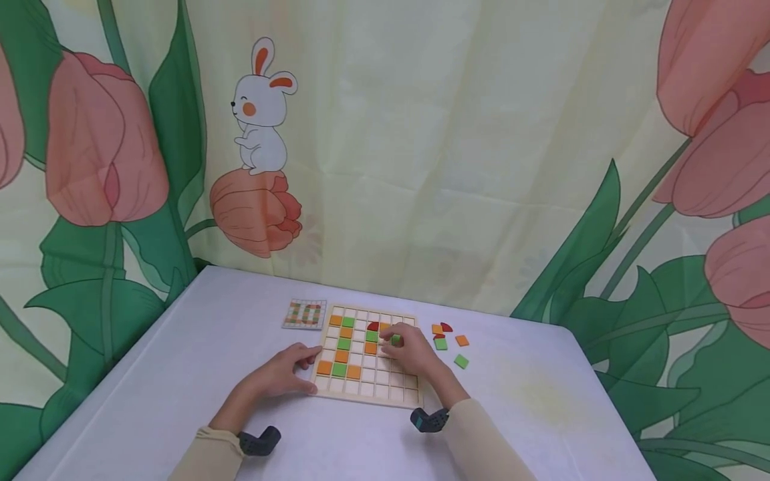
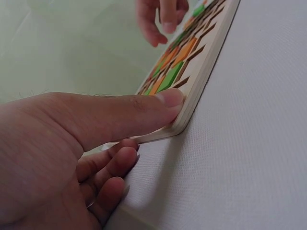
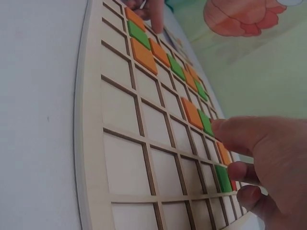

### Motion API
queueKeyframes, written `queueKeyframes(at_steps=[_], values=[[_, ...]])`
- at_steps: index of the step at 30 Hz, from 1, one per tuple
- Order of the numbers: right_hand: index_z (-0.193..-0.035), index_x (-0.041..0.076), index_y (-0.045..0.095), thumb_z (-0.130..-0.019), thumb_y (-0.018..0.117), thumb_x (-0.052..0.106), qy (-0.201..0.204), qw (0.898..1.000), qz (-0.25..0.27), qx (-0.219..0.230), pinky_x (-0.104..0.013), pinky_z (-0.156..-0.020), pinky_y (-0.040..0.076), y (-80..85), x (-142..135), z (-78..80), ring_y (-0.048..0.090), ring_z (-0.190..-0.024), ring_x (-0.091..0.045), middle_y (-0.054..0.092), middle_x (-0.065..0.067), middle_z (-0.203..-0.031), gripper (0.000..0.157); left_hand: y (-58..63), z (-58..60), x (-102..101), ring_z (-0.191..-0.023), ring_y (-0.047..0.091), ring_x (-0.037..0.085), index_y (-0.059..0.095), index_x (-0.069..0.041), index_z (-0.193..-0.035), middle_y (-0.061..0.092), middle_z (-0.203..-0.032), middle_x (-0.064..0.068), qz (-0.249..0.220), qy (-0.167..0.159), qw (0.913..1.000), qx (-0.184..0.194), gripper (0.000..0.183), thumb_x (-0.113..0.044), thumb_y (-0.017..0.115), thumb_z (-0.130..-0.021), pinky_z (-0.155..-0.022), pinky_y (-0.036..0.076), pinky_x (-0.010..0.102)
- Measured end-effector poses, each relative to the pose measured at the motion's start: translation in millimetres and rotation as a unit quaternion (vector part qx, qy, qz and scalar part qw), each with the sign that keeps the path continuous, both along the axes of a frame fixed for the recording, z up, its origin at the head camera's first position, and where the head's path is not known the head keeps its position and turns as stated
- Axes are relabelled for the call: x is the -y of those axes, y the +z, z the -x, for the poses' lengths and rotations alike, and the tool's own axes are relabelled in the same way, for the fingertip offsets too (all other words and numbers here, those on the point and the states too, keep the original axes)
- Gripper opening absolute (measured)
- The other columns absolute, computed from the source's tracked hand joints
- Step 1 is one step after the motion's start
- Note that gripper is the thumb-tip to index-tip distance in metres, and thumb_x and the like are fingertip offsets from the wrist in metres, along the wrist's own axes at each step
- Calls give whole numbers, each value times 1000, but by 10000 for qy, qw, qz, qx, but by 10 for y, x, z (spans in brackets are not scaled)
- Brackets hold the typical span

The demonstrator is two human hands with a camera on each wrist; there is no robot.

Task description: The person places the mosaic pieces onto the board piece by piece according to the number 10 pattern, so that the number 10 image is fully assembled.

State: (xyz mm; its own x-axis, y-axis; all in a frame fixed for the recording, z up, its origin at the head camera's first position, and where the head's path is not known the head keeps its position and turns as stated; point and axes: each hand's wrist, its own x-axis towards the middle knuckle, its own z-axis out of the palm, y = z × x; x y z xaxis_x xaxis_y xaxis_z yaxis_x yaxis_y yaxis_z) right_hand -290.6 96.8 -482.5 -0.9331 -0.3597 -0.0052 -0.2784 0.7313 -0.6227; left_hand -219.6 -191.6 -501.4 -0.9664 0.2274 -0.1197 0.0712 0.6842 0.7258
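A wooden grid board (image 1: 367, 389) lies on the table, with orange, green and red tiles in some squares. My left hand (image 1: 279, 371) is at its left edge; in the left wrist view the straight thumb (image 2: 139, 115) rests on the corner while other fingers bend loosely below. Over the board's right part, my right hand (image 1: 412, 351) has thumb and fingers apart around a green tile (image 3: 222, 178). No tile shows between its fingertips. A red piece (image 3: 233, 185) beside that tile is mostly hidden by the fingers. Left of this hand sit a red curved piece (image 1: 373, 326) and an orange tile (image 1: 370, 348).
A small pattern card (image 1: 305, 314) lies beyond the board's left side. Right of the board are several loose pieces, among them an orange tile (image 1: 462, 340), a green tile (image 1: 461, 361) and a red curved piece (image 1: 446, 327). A printed curtain (image 1: 421, 167) hangs behind the table.
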Motion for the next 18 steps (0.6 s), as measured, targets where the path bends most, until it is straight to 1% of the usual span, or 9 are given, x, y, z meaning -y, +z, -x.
queueKeyframes(at_steps=[6, 8, 13, 18], values=[[-114, 19, 71, -88, 71, 22, -43, 9998, 158, -139, -24, -62, 45, 61, -146, -10, 51, -78, -16, 66, 1, -105, 26, -2, 5, -3, -93, 44, 13, 51, -14, -141, 49, -97, -3, 21, 22, 10000, 30, 84, -17, 88, -66, -79, 38, 29], [-114, 19, 70, -88, 71, 20, -151, 9996, 193, -170, -23, -61, 45, 72, -186, -19, 51, -79, -17, 67, -1, -108, 27, 2, 2, -1, -93, 44, 13, 51, -14, -141, 48, -97, -3, 26, 35, 10000, 38, 84, -17, 88, -66, -79, 38, 30], [-114, 19, 71, -87, 71, 19, -366, 9989, 171, -253, -23, -62, 44, 76, -288, -47, 50, -80, -16, 66, 0, -110, 27, 14, -2, 1, -94, 44, 13, 51, -14, -141, 48, -97, -3, 42, 19, 10000, 46, 84, -17, 88, -66, -80, 38, 30], [-112, 18, 71, -85, 73, 21, -348, 9987, 57, -354, -23, -64, 45, 85, -391, -84, 51, -78, -15, 68, 0, -106, 27, 15, -6, -2, -93, 44, 13, 50, -13, -141, 48, -97, -3, 25, -11, 10000, 2, 83, -17, 87, -67, -79, 39, 29]])
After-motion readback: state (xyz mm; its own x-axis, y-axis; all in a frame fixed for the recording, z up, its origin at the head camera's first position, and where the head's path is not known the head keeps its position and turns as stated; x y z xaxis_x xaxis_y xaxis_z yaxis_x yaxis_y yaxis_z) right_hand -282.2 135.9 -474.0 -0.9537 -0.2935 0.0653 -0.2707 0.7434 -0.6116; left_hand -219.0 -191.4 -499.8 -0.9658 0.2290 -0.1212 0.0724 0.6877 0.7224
